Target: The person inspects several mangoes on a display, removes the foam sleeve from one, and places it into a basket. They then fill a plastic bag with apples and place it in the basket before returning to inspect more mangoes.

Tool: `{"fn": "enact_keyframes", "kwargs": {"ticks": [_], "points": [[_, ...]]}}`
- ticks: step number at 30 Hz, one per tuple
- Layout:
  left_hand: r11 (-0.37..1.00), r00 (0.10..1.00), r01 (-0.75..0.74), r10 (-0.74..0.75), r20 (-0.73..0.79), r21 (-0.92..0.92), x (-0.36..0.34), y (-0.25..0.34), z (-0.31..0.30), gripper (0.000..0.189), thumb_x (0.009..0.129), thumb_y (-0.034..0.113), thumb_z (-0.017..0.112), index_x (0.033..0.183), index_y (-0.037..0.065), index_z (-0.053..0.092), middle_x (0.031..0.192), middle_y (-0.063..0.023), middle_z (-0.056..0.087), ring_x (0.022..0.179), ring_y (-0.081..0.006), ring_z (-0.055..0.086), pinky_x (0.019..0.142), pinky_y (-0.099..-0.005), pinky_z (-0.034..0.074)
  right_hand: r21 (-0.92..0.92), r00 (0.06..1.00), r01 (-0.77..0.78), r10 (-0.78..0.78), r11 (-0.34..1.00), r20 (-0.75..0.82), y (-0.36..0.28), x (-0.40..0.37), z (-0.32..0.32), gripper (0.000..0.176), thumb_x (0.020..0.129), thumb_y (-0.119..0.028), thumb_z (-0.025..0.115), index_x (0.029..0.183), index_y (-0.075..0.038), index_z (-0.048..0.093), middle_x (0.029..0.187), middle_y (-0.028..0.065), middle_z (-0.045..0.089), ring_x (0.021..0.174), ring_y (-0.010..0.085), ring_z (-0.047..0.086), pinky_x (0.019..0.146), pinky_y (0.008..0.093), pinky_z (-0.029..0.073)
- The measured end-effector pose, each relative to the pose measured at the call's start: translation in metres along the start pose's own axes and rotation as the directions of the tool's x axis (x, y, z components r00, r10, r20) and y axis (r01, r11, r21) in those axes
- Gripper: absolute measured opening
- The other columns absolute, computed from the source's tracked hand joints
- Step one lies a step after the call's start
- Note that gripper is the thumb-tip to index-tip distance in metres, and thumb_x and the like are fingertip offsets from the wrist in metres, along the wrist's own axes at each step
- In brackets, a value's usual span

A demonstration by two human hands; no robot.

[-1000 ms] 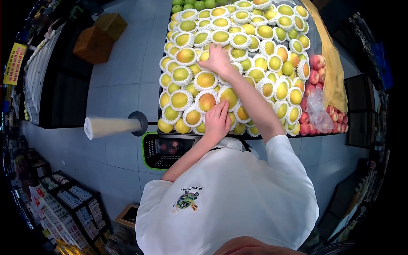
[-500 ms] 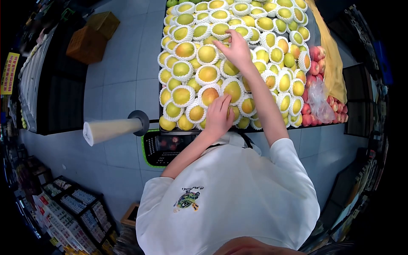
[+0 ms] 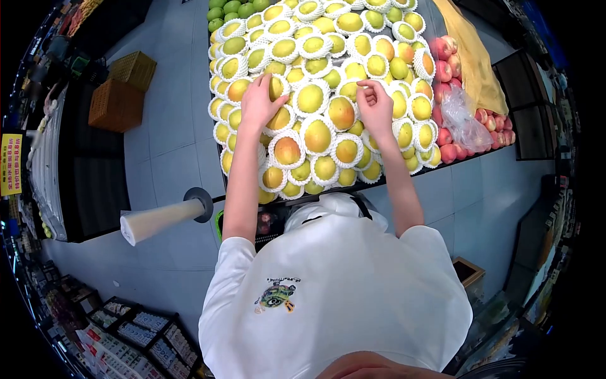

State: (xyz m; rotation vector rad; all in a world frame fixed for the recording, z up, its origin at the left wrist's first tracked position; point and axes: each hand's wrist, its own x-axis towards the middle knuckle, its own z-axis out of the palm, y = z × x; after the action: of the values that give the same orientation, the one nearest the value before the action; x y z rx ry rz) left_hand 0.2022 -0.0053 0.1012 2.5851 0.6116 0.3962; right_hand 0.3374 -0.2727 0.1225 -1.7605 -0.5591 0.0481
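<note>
Rows of yellow-orange mangoes, many in white foam nets, cover the display in front of me. My left hand [image 3: 261, 104] is at the left of the pile, thumb and fingers curved around a mango [image 3: 276, 87] whose left side they hide. To the right, my right hand [image 3: 376, 108] hovers close over the fruit with its fingers curled in and nothing showing between them. A netted mango [image 3: 349, 91] lies just left of those fingertips. Between my hands, a large blushed mango [image 3: 341, 112] sits in its net.
Red apples [image 3: 449, 151], a clear plastic bag [image 3: 464, 114] and a yellow cloth [image 3: 473, 54] line the right side. Green fruit [image 3: 230, 9] lies at the far left corner. A plastic bag roll [image 3: 161, 218] sticks out at the display's front left. Brown crates [image 3: 117, 104] stand on the floor.
My left hand has moved forward and left from the front of the pile to another mango. My right hand has drawn back toward me and its fingers have curled. The view has shifted.
</note>
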Motion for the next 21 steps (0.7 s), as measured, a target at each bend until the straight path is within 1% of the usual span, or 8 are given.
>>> {"fn": "enact_keyframes", "kwargs": {"ticks": [8, 12, 14, 15, 18, 19, 20, 21], "points": [[0.999, 0.983, -0.04, 0.035, 0.182, 0.026, 0.014, -0.005, -0.015, 0.072, 0.084, 0.035, 0.086, 0.144, 0.006, 0.057, 0.142, -0.0174, 0.063, 0.125, -0.0375, 0.063, 0.105, -0.0449, 0.052, 0.302, 1.0, 0.004, -0.006, 0.953, 0.005, 0.016, -0.076, -0.019, 0.011, 0.101, 0.002, 0.063, 0.11, 0.0, 0.067, 0.081, -0.0033, 0.063, 0.072, 0.0021, 0.055, 0.065, 0.0214, 0.045], [0.986, 0.989, -0.032, 0.007, 0.151, 0.163, 0.041, 0.021, -0.008, 0.075, 0.083, 0.034, 0.087, 0.145, 0.007, 0.056, 0.147, -0.0167, 0.059, 0.13, -0.0376, 0.059, 0.108, -0.0446, 0.049, 0.357, 0.999, -0.054, 0.049, 0.933, 0.025, 0.021, -0.096, -0.021, 0.01, 0.101, 0.003, 0.063, 0.11, -0.001, 0.067, 0.081, -0.0036, 0.062, 0.072, 0.0016, 0.055, 0.065, 0.0214, 0.045], [0.964, 0.948, -0.237, 0.256, -0.187, 0.119, 0.068, 0.042, 0.006, 0.082, 0.082, 0.036, 0.087, 0.15, 0.009, 0.051, 0.153, -0.0174, 0.053, 0.136, -0.0368, 0.054, 0.114, -0.045, 0.045, 0.353, 0.994, -0.089, 0.061, 0.931, 0.091, 0.026, -0.104, -0.021, 0.011, 0.1, 0.003, 0.064, 0.109, -0.001, 0.067, 0.081, -0.0041, 0.063, 0.072, 0.0014, 0.055, 0.065, 0.0212, 0.045], [0.964, 0.948, -0.239, 0.259, -0.187, 0.119, 0.084, 0.048, 0.011, 0.082, 0.082, 0.036, 0.087, 0.15, 0.009, 0.051, 0.153, -0.0174, 0.053, 0.136, -0.0368, 0.054, 0.114, -0.045, 0.045, 0.365, 0.992, -0.097, 0.059, 0.926, 0.112, 0.03, -0.108, -0.02, 0.011, 0.1, 0.003, 0.064, 0.109, -0.002, 0.067, 0.081, -0.0043, 0.063, 0.072, 0.0015, 0.055, 0.065, 0.0213, 0.045], [0.924, 0.927, -0.353, 0.367, -0.083, 0.145, 0.13, 0.072, 0.018, 0.09, 0.077, 0.028, 0.089, 0.155, 0.015, 0.046, 0.157, -0.0171, 0.049, 0.14, -0.0352, 0.05, 0.117, -0.0453, 0.042, 0.315, 0.972, -0.147, 0.077, 0.938, 0.222, 0.029, -0.12, -0.027, 0.012, 0.101, 0.004, 0.062, 0.113, 0.0, 0.063, 0.09, -0.0019, 0.064, 0.081, 0.0034, 0.058, 0.074, 0.0201, 0.046], [0.935, 0.954, -0.297, 0.282, 0.099, 0.194, 0.14, 0.082, 0.013, 0.092, 0.074, 0.024, 0.089, 0.155, 0.018, 0.046, 0.15, -0.015, 0.054, 0.137, -0.0339, 0.052, 0.117, -0.0453, 0.041, 0.333, 0.986, -0.093, 0.04, 0.939, 0.162, 0.027, -0.122, -0.025, 0.013, 0.097, 0.003, 0.065, 0.108, -0.003, 0.068, 0.08, -0.0029, 0.064, 0.071, 0.0023, 0.055, 0.063, 0.0214, 0.045], [0.935, 0.946, -0.248, 0.176, 0.273, 0.253, 0.149, 0.089, 0.01, 0.094, 0.072, 0.02, 0.09, 0.155, 0.021, 0.047, 0.144, -0.0128, 0.058, 0.134, -0.0325, 0.055, 0.117, -0.0452, 0.041, 0.336, 0.986, -0.097, 0.044, 0.937, 0.163, 0.026, -0.126, -0.027, 0.013, 0.097, 0.003, 0.065, 0.108, -0.003, 0.068, 0.08, -0.0029, 0.064, 0.071, 0.0023, 0.055, 0.063, 0.0214, 0.045], [0.96, 0.942, -0.208, 0.147, 0.3, 0.185, 0.156, 0.089, 0.012, 0.09, 0.07, 0.016, 0.086, 0.152, 0.024, 0.05, 0.138, -0.0125, 0.062, 0.127, -0.0316, 0.06, 0.116, -0.0451, 0.041, 0.33, 0.983, -0.098, 0.04, 0.939, 0.179, 0.025, -0.128, -0.03, 0.012, 0.097, 0.003, 0.065, 0.108, -0.003, 0.068, 0.08, -0.0027, 0.064, 0.071, 0.0029, 0.055, 0.063, 0.0215, 0.045]]}}
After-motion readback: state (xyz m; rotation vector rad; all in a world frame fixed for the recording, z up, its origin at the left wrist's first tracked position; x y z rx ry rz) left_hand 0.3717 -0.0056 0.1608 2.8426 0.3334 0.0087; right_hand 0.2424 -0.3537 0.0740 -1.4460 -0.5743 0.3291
